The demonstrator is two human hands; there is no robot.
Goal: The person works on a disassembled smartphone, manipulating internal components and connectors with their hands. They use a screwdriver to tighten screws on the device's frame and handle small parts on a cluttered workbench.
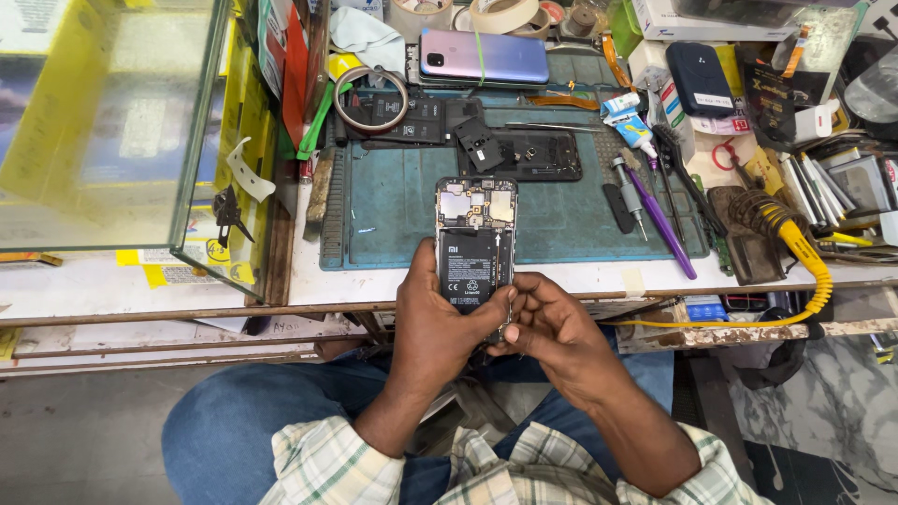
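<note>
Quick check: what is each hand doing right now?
Left hand: closed around the opened phone.
Right hand: fingers pinched at the phone's lower edge; what they hold cannot be told.

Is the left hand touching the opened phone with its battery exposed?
Touching. The head view shows the left hand wrapped around the lower end of the opened phone, its fingers pressed against the phone's edge with no gap visible.

matt rubber mat (402, 201), glossy glass case (112, 122)

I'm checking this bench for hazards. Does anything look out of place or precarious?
The soldering iron lies at the bench's right edge, its yellow cable drooping over the side. The opened phone sits held in both hands, its back off.
</note>
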